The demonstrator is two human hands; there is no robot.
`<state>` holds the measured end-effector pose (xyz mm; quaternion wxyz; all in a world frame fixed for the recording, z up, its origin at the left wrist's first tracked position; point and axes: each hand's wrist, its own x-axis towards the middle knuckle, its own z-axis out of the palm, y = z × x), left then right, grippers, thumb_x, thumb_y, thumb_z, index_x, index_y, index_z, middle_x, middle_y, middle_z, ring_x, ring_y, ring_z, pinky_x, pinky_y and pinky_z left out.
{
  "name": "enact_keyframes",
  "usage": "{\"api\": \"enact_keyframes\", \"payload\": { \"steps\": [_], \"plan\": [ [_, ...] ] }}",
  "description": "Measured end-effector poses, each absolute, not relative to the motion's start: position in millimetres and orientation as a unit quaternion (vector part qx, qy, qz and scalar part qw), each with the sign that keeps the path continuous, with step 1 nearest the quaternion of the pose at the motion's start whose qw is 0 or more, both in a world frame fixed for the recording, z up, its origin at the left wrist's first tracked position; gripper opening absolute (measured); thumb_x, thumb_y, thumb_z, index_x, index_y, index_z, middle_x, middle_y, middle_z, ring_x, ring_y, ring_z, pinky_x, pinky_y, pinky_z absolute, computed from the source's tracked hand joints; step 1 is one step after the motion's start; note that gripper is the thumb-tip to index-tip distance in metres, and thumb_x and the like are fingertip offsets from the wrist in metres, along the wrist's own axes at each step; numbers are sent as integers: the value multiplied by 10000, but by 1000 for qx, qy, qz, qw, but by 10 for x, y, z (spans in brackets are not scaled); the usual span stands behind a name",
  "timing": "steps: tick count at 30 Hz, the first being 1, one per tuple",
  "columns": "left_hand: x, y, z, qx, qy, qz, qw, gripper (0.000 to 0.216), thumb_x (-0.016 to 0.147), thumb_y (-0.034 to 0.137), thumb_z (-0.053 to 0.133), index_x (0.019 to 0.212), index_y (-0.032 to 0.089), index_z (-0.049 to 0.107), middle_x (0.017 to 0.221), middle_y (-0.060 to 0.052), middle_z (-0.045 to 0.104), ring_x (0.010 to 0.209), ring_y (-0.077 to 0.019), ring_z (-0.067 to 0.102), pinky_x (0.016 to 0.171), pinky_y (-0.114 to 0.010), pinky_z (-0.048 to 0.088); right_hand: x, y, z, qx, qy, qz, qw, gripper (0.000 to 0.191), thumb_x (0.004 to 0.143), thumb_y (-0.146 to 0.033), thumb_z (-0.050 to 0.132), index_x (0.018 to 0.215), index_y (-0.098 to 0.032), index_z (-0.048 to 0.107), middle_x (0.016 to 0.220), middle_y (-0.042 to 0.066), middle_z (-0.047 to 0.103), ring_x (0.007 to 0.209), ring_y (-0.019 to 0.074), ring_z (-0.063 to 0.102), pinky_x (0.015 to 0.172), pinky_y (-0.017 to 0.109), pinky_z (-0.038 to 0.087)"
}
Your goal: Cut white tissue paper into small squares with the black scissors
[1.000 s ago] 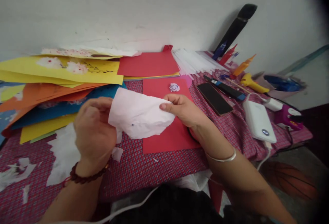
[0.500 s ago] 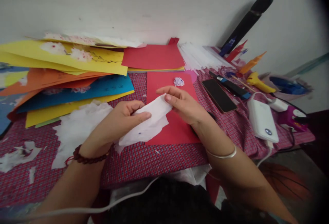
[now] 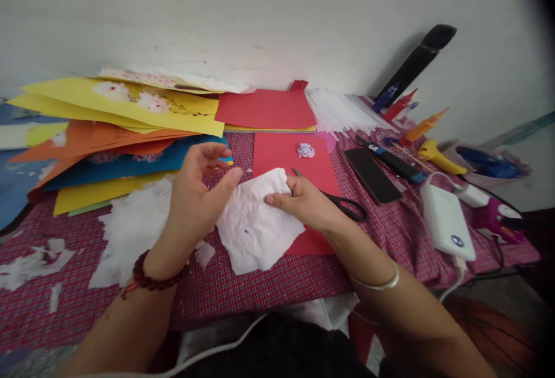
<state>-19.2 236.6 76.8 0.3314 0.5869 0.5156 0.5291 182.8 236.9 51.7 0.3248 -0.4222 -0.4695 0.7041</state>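
Observation:
A crumpled white sheet of thin paper [image 3: 260, 222], marked with a small blue spot, hangs from my right hand [image 3: 307, 202], pinched between thumb and fingers. Just left of the sheet, my left hand [image 3: 202, 196] is raised with fingers apart and nothing in it. Under the paper and my right hand lies a red card [image 3: 277, 152]. Near its top right sits a small white and purple paper flower [image 3: 306, 150]. Scissors [image 3: 349, 207] with black handles lie partly hidden under my right hand, the tip showing above it.
Torn white paper [image 3: 134, 228] and scraps [image 3: 39, 259] lie at left, below stacked coloured sheets [image 3: 130, 187]. To the right are a phone [image 3: 373, 174], a utility knife [image 3: 390, 158], a power bank [image 3: 446, 219] and paint tubes [image 3: 427, 126]. White strips [image 3: 342, 109] lie at the back.
The white paper has gone from folded over to spread open. My left hand has let go of it and lifted away to the left. The scissors have come into fuller view.

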Motion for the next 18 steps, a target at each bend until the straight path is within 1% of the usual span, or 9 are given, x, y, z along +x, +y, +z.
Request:
{"api": "enact_keyframes", "payload": {
  "steps": [1, 2, 3, 5, 6, 8, 11, 14, 18],
  "plan": [
    [-200, 2360, 788, 601, 503, 498, 372, 315, 811, 341, 740, 1082, 206, 654, 1139, -44, 703, 995, -168, 654, 876, -275, 512, 1827, 2369, 523, -420, -477, 704, 317, 378, 648, -376, 928, 790, -163, 649, 735, 3, 719, 608, 126, 647, 559, 237, 534],
    [-208, 2353, 806, 612, 495, 449, 423, 293, 804, 362, 742, 1043, 202, 685, 1078, -59, 730, 971, -183, 673, 832, -277, 533, 1826, 2369, 527, -416, -482, 705, 311, 384, 640, -371, 934, 798, -163, 652, 737, -1, 718, 608, 124, 646, 558, 233, 532],
    [-217, 2345, 817, 617, 487, 384, 484, 266, 794, 375, 746, 991, 200, 713, 996, -67, 751, 907, -197, 693, 755, -278, 549, 1826, 2370, 530, -413, -485, 707, 308, 390, 635, -372, 937, 808, -162, 657, 741, -2, 718, 608, 123, 647, 557, 230, 531],
    [-233, 2333, 824, 595, 476, 271, 588, 221, 757, 376, 768, 888, 200, 742, 836, -71, 763, 716, -206, 701, 579, -272, 536, 1827, 2372, 530, -405, -485, 708, 316, 400, 643, -390, 936, 839, -163, 671, 751, -1, 722, 607, 122, 650, 559, 230, 534],
    [-239, 2327, 821, 574, 470, 240, 627, 205, 745, 368, 777, 862, 201, 749, 802, -74, 766, 652, -207, 694, 527, -272, 525, 1829, 2373, 529, -402, -483, 706, 326, 404, 658, -408, 928, 859, -165, 676, 760, 2, 725, 613, 123, 655, 567, 232, 539],
    [-241, 2318, 807, 531, 467, 237, 666, 192, 743, 358, 780, 857, 205, 758, 794, -83, 775, 607, -207, 693, 495, -275, 523, 1827, 2376, 521, -394, -477, 702, 354, 414, 696, -452, 904, 901, -172, 680, 773, 7, 731, 634, 127, 665, 586, 234, 545],
    [-208, 2309, 780, 510, 476, 289, 656, 188, 759, 350, 767, 881, 207, 761, 773, -72, 768, 582, -184, 675, 479, -252, 505, 1804, 2379, 496, -391, -461, 693, 392, 423, 705, -475, 896, 908, -181, 669, 752, 3, 718, 626, 124, 650, 568, 225, 527],
    [-132, 2294, 741, 539, 485, 317, 611, 169, 798, 357, 712, 831, 192, 728, 741, -48, 734, 568, -153, 628, 466, -227, 461, 1756, 2377, 461, -393, -441, 684, 428, 412, 674, -429, 916, 876, -186, 651, 727, -14, 690, 589, 109, 614, 549, 218, 502],
    [-34, 2261, 654, 608, 508, 316, 522, 225, 836, 369, 631, 716, 179, 627, 628, 3, 610, 531, -120, 515, 435, -208, 362, 1693, 2357, 431, -389, -451, 661, 456, 387, 723, -459, 864, 877, -189, 634, 707, -29, 649, 562, 96, 565, 549, 224, 478]
  ]
}}
